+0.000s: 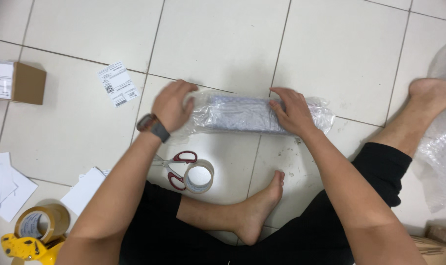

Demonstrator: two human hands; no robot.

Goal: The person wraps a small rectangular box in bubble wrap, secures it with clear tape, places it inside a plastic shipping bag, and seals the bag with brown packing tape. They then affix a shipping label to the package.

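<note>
Hands are seen from above, pressed onto a long flat parcel wrapped in clear bubble film (242,114) that lies on the white tiled floor (223,44) in front of a seated person. The left hand (173,104), with a dark watch (153,126) at the wrist, is laid over the left end of the parcel, fingers curled loosely around the wrap (slightly blurred, so the exact grip cannot be told). The right hand (292,112) is spread flat on the right part, fingers extended and pressing the film down. By the look of it, the wrapping is being folded and held tight around the contents; fixing it would call for one hand to be freed while the fold is kept closed.

Red-handled scissors (176,167) and a roll of clear tape (199,176) are set touching each other just beside the left forearm, near a bare foot (260,208). A white printed label (118,84) lies on the tiles to the left, a small brown cardboard box (16,82) further left. A brown tape roll in a yellow dispenser (34,233) and loose white papers (7,186) sit at lower left; more bubble film (441,147) is heaped at right.
</note>
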